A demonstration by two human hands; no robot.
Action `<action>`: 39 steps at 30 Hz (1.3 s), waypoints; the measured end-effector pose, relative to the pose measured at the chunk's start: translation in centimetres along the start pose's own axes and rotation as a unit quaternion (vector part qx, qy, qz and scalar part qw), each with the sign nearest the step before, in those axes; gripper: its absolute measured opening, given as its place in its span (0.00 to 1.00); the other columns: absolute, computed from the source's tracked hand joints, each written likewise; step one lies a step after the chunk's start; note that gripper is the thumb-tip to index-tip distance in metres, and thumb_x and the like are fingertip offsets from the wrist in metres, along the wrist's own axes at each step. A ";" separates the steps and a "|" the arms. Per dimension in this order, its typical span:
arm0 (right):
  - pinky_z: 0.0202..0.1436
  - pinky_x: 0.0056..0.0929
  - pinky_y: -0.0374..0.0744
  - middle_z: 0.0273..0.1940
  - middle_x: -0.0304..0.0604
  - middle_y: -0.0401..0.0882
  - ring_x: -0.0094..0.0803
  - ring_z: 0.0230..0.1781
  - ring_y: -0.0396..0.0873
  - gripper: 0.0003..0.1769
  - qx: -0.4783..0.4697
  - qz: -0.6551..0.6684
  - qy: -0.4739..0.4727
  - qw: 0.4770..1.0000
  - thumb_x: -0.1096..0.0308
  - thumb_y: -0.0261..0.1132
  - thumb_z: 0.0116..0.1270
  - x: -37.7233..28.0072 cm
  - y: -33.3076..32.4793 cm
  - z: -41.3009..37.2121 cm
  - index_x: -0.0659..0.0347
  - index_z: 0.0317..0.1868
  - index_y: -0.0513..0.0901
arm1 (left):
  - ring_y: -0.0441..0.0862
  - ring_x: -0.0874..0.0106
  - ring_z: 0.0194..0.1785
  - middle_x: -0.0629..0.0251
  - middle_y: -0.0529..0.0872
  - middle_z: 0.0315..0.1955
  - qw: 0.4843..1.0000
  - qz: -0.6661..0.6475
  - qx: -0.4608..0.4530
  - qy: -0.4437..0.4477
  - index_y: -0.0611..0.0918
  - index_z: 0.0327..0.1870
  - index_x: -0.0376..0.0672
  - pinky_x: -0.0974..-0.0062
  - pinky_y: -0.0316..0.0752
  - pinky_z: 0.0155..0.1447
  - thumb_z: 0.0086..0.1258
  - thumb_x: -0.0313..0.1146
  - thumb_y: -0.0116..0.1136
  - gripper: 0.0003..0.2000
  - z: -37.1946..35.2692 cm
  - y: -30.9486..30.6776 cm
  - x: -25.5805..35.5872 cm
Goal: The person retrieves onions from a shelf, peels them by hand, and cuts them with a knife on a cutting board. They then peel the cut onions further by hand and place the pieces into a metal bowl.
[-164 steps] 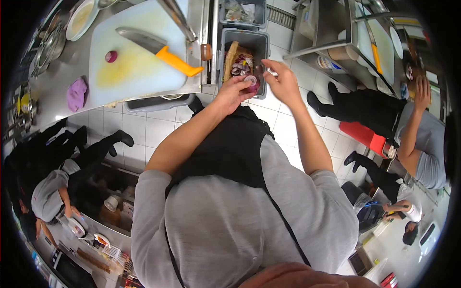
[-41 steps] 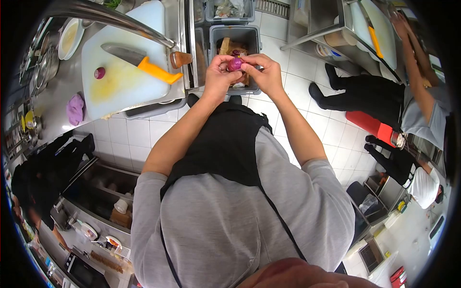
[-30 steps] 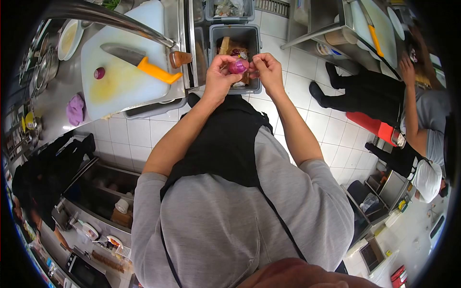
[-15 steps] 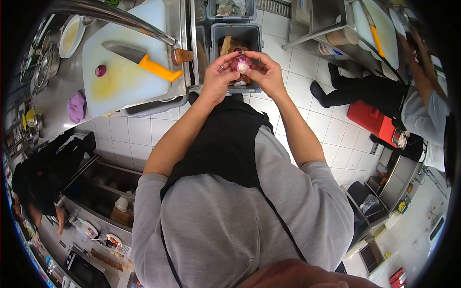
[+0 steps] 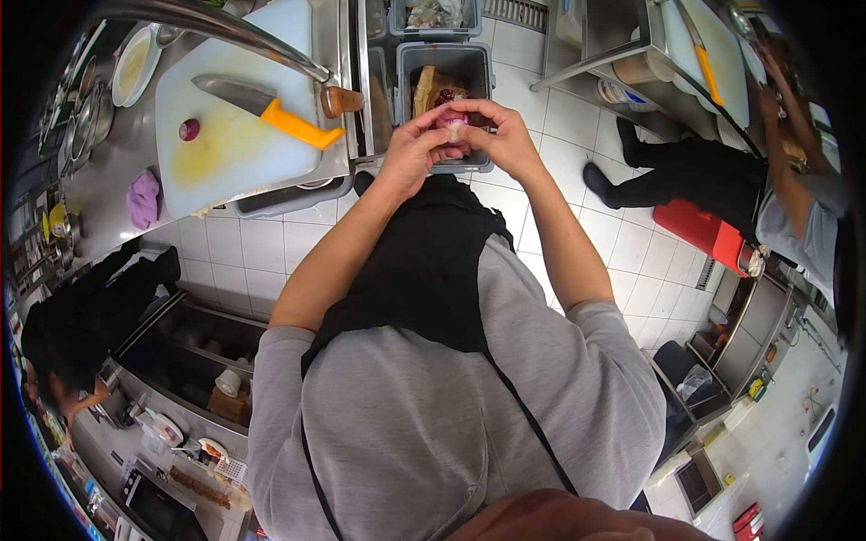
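Observation:
A red onion (image 5: 456, 124) is held between my two hands, its pale end facing me and much of it covered by fingers. My left hand (image 5: 415, 151) grips it from the left, thumb across the front. From the other side my right hand (image 5: 503, 140) closes on it, thumb and fingertips against its skin. Both hands are over a grey bin (image 5: 490, 68) that holds scraps of onion skin and a piece of cardboard (image 5: 422, 88).
To the left, a white cutting board (image 5: 271, 81) bears an orange-handled knife (image 5: 293, 126) and a small red onion piece (image 5: 188, 130). A purple cloth (image 5: 142, 200) lies on the steel counter. Co-workers stand at far left and right; a red box (image 5: 699, 234) is on the floor.
Both hands have turned the onion and curled further over it, hiding more of its purple skin. The co-worker at right has shifted their arms.

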State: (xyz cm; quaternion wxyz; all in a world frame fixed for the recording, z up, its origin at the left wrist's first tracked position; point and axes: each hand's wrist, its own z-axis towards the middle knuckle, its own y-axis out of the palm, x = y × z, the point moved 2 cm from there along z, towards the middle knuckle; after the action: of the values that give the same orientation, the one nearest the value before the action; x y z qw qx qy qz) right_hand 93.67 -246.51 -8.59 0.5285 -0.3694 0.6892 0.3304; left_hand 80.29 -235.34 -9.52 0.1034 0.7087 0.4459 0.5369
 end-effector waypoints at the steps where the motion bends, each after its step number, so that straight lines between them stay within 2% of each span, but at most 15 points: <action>1: 0.43 0.24 0.83 0.43 0.39 0.87 0.25 0.37 0.85 0.18 0.011 -0.028 -0.019 0.999 0.73 0.72 0.63 -0.1 0.0 0.0 0.64 0.53 0.85 | 0.85 0.73 0.47 0.62 0.85 0.48 1.000 0.023 0.006 0.006 0.76 0.66 0.34 0.76 0.81 0.49 0.71 0.27 0.63 0.22 0.0 -0.2 -0.3; 3: 0.40 0.24 0.82 0.41 0.39 0.87 0.25 0.35 0.84 0.15 0.030 -0.085 -0.056 0.994 0.72 0.72 0.63 -0.2 0.2 0.1 0.64 0.51 0.86 | 0.84 0.76 0.45 0.65 0.86 0.46 0.997 0.069 0.018 0.019 0.77 0.65 0.36 0.79 0.79 0.45 0.71 0.30 0.65 0.22 0.0 -0.4 -0.8; 6: 0.38 0.24 0.82 0.37 0.40 0.88 0.23 0.33 0.83 0.13 0.047 -0.145 -0.059 0.986 0.71 0.72 0.63 0.8 -0.6 0.9 0.65 0.48 0.87 | 0.82 0.80 0.45 0.68 0.86 0.44 0.979 0.202 0.033 0.017 0.79 0.62 0.37 0.81 0.76 0.42 0.70 0.32 0.66 0.20 0.1 -1.0 -1.0; 9: 0.36 0.25 0.81 0.33 0.42 0.87 0.23 0.32 0.83 0.12 0.047 -0.117 -0.007 0.992 0.69 0.71 0.64 1.6 -0.9 1.3 0.67 0.44 0.86 | 0.83 0.80 0.43 0.69 0.86 0.44 0.981 0.193 0.012 0.002 0.79 0.60 0.39 0.83 0.74 0.40 0.70 0.34 0.67 0.20 0.3 -1.3 -1.3; 12: 0.34 0.22 0.81 0.34 0.40 0.86 0.22 0.33 0.82 0.06 0.072 -0.106 -0.011 0.992 0.73 0.66 0.71 2.1 -1.3 2.1 0.66 0.45 0.84 | 0.85 0.76 0.45 0.65 0.86 0.45 0.994 0.102 -0.011 -0.028 0.78 0.61 0.38 0.79 0.78 0.44 0.70 0.31 0.66 0.19 -0.1 -1.1 -0.9; 15: 0.33 0.22 0.81 0.33 0.40 0.86 0.22 0.32 0.82 0.05 0.103 -0.034 0.002 0.994 0.74 0.65 0.72 1.6 -0.7 1.9 0.67 0.43 0.83 | 0.86 0.71 0.47 0.59 0.85 0.48 0.999 0.015 -0.025 -0.035 0.77 0.61 0.36 0.74 0.82 0.51 0.71 0.27 0.63 0.19 -0.5 0.1 0.0; 18: 0.29 0.26 0.81 0.31 0.41 0.88 0.21 0.30 0.83 0.04 0.154 -0.053 -0.015 0.986 0.76 0.65 0.69 2.0 -0.8 2.3 0.67 0.40 0.85 | 0.86 0.67 0.50 0.56 0.83 0.51 0.999 -0.003 -0.032 -0.017 0.76 0.62 0.35 0.70 0.82 0.58 0.70 0.23 0.62 0.20 -0.4 -0.5 -0.2; 21: 0.31 0.29 0.82 0.31 0.45 0.88 0.27 0.27 0.85 0.06 0.184 -0.102 -0.007 0.978 0.72 0.67 0.69 5.2 -1.8 3.6 0.66 0.40 0.86 | 0.85 0.68 0.49 0.58 0.83 0.50 0.997 -0.019 -0.069 0.004 0.75 0.65 0.37 0.73 0.81 0.55 0.68 0.21 0.62 0.23 -0.3 -0.6 -0.1; 24: 0.35 0.33 0.82 0.32 0.48 0.89 0.34 0.29 0.87 0.09 0.163 -0.215 0.015 0.963 0.67 0.68 0.67 7.9 -2.3 4.7 0.64 0.41 0.88 | 0.84 0.69 0.48 0.59 0.83 0.49 0.996 -0.059 -0.064 0.008 0.75 0.67 0.40 0.75 0.79 0.52 0.67 0.21 0.60 0.24 0.1 -1.1 -0.2; 27: 0.40 0.36 0.82 0.34 0.50 0.88 0.40 0.32 0.88 0.11 0.103 -0.319 -0.023 0.942 0.63 0.68 0.66 8.5 -2.0 5.1 0.62 0.42 0.89 | 0.82 0.69 0.46 0.59 0.83 0.49 0.991 -0.126 -0.050 -0.011 0.75 0.66 0.43 0.75 0.76 0.48 0.68 0.23 0.59 0.24 0.3 -1.4 -0.1; 30: 0.42 0.34 0.82 0.35 0.47 0.89 0.38 0.35 0.88 0.10 0.077 -0.307 0.019 0.949 0.66 0.68 0.65 8.2 -1.5 5.1 0.60 0.43 0.90 | 0.82 0.68 0.46 0.59 0.83 0.50 0.991 -0.131 -0.021 -0.014 0.75 0.66 0.44 0.73 0.75 0.48 0.68 0.26 0.57 0.24 0.8 -2.1 -0.6; 33: 0.44 0.31 0.83 0.39 0.46 0.90 0.34 0.37 0.88 0.12 0.120 -0.211 0.010 0.970 0.69 0.67 0.65 6.7 -0.9 4.5 0.61 0.47 0.89 | 0.81 0.69 0.44 0.60 0.83 0.49 0.987 -0.151 -0.030 -0.037 0.74 0.65 0.44 0.72 0.74 0.46 0.69 0.32 0.54 0.22 1.1 -2.7 -0.5; 36: 0.46 0.27 0.83 0.45 0.44 0.89 0.28 0.38 0.86 0.15 0.086 -0.113 -0.124 0.982 0.73 0.66 0.66 2.7 0.5 2.7 0.62 0.52 0.87 | 0.78 0.70 0.40 0.61 0.83 0.43 0.984 -0.158 -0.056 -0.056 0.74 0.64 0.46 0.73 0.73 0.45 0.71 0.38 0.48 0.21 1.1 -2.2 0.3; 39: 0.47 0.24 0.83 0.48 0.44 0.88 0.24 0.40 0.85 0.18 0.040 -0.054 -0.119 0.991 0.76 0.64 0.66 -0.4 1.6 1.4 0.63 0.56 0.86 | 0.75 0.73 0.32 0.64 0.81 0.36 0.983 -0.166 -0.019 -0.075 0.74 0.65 0.49 0.75 0.71 0.37 0.72 0.41 0.45 0.21 1.1 -0.7 1.0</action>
State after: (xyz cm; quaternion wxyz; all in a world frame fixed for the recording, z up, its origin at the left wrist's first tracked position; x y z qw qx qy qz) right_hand 93.03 -244.47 -8.39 0.6381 -0.3429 0.6130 0.3154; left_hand 80.91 -233.80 -9.68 0.2378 0.6608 0.5383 0.4659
